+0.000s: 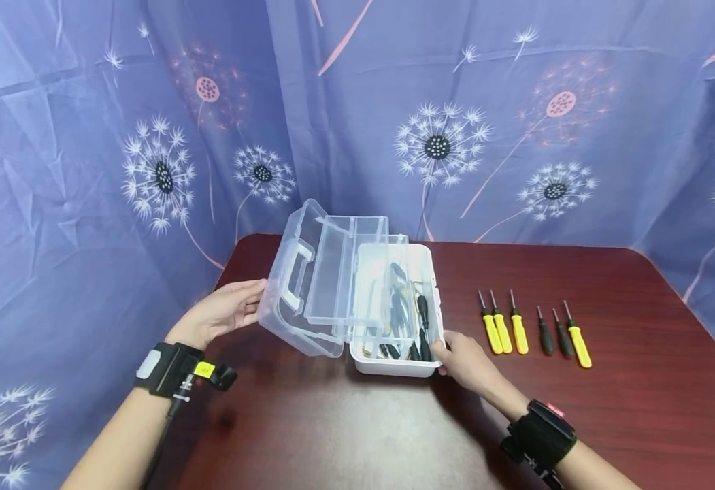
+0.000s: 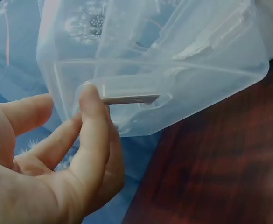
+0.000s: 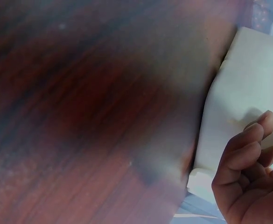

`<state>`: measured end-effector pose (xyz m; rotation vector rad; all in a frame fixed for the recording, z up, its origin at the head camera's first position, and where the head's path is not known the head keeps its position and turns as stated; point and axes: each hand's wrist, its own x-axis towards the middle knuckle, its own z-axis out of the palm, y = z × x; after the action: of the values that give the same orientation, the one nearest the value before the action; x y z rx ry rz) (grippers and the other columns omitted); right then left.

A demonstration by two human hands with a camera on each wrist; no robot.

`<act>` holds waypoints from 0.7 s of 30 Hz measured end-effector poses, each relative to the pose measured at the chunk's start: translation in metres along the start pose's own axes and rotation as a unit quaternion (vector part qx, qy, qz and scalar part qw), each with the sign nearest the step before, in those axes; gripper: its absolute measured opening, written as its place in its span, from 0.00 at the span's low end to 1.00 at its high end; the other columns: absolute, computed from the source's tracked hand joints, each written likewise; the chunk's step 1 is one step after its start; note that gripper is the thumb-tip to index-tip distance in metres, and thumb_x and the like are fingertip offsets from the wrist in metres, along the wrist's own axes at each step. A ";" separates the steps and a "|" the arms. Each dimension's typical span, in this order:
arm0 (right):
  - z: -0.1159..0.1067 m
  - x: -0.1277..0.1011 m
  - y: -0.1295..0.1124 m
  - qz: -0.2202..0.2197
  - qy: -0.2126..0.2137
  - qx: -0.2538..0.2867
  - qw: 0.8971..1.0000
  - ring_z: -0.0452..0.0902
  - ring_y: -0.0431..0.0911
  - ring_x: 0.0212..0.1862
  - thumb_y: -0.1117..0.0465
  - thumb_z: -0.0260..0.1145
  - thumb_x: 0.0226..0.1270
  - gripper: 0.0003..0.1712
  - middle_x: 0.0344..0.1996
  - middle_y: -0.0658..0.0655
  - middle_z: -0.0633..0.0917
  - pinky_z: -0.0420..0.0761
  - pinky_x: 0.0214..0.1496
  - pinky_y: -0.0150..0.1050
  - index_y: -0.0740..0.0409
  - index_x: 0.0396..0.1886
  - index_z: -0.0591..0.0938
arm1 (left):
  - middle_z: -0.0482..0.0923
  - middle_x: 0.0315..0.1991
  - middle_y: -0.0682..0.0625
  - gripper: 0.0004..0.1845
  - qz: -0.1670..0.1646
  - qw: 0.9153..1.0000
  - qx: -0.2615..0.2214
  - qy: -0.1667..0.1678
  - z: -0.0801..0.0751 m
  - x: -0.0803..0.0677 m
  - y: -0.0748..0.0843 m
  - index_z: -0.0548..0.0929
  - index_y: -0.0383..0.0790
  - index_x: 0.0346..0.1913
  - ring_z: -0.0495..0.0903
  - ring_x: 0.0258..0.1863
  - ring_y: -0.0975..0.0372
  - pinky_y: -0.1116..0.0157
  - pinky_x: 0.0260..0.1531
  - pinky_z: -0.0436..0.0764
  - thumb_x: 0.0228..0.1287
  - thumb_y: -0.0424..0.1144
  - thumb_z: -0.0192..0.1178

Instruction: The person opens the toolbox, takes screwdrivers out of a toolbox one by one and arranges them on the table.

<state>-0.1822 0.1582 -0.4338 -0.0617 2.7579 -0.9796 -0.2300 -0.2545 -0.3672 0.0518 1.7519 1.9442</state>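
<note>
Head view: my left hand (image 1: 222, 314) is pressing straight fingers against the clear lid (image 1: 308, 286), swung open leftward. My right hand (image 1: 464, 361) is curling onto the white toolbox (image 1: 394, 367), long axis running away from me. Beside it are lying six screwdrivers (image 1: 519, 330): four yellow, two black.

We see dark red wood-grain counter (image 1: 333, 435). On it: white toolbox (image 1: 394, 367), clear lid (image 1: 308, 286) swung open to left. To right, well apart from box, row of six screwdrivers (image 1: 531, 330), four yellow-handled, two black.
</note>
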 end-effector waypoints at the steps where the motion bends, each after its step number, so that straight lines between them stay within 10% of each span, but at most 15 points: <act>1: 0.000 0.000 0.000 0.001 0.000 0.001 1.000 0.71 0.42 0.21 0.58 0.52 0.64 0.10 0.15 0.53 0.79 0.66 0.26 0.33 0.56 0.24 0.72 | 0.83 0.39 0.61 0.11 -0.001 1.000 0.005 0.000 0.001 0.002 0.002 0.83 0.55 0.43 0.81 0.41 0.71 0.74 0.45 0.82 0.73 0.42 0.49; 21: 0.003 -0.001 0.003 0.003 0.017 0.017 1.000 0.72 0.40 0.20 0.59 0.52 0.63 0.10 0.14 0.51 0.77 0.66 0.25 0.33 0.56 0.25 0.75 | 0.82 0.37 0.57 0.14 -0.019 0.994 -0.055 -0.090 0.041 0.043 0.034 0.81 0.48 0.41 0.80 0.38 0.68 0.70 0.43 0.79 0.74 0.48 0.46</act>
<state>-0.1809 0.1590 -0.4379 -0.0312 2.7699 -1.0356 -0.2643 -0.2006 -0.3425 0.1481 1.5175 1.9401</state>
